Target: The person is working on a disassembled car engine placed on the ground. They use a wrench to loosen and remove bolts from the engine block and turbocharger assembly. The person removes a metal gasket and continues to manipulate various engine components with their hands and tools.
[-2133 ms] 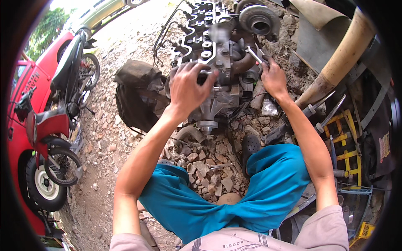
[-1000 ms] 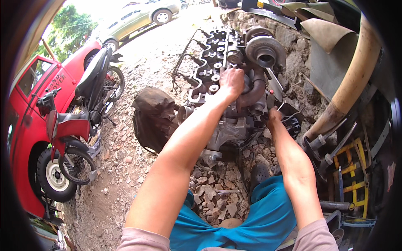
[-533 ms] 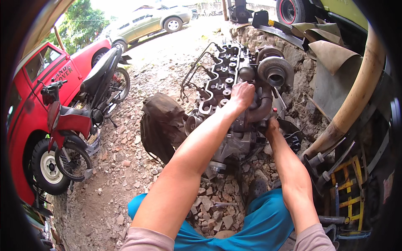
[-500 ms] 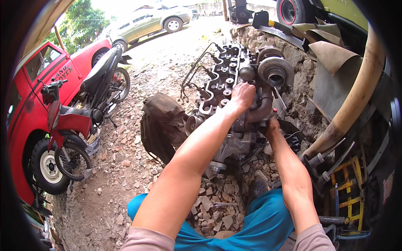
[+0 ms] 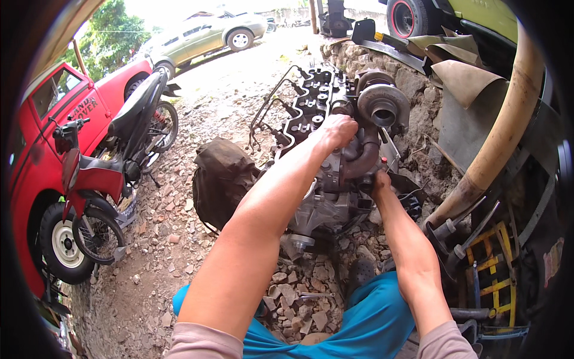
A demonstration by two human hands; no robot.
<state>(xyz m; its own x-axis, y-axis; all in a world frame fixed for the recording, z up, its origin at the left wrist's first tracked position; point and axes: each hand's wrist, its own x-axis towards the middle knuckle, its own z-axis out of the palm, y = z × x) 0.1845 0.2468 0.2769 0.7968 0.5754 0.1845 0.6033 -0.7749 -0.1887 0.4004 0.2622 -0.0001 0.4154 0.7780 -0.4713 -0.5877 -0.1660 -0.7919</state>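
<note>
Engine point(image 5: 330, 170), one, with two hands point(image 5: 339, 130) point(image 5: 381, 184)

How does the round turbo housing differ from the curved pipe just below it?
The turbo housing is broad and rounded; the curved pipe is slimmer and bent. The housing looks greyer, the pipe browner. The housing shows a round open mouth; the pipe shows mostly its outer side. Both look dull and metallic.
</note>
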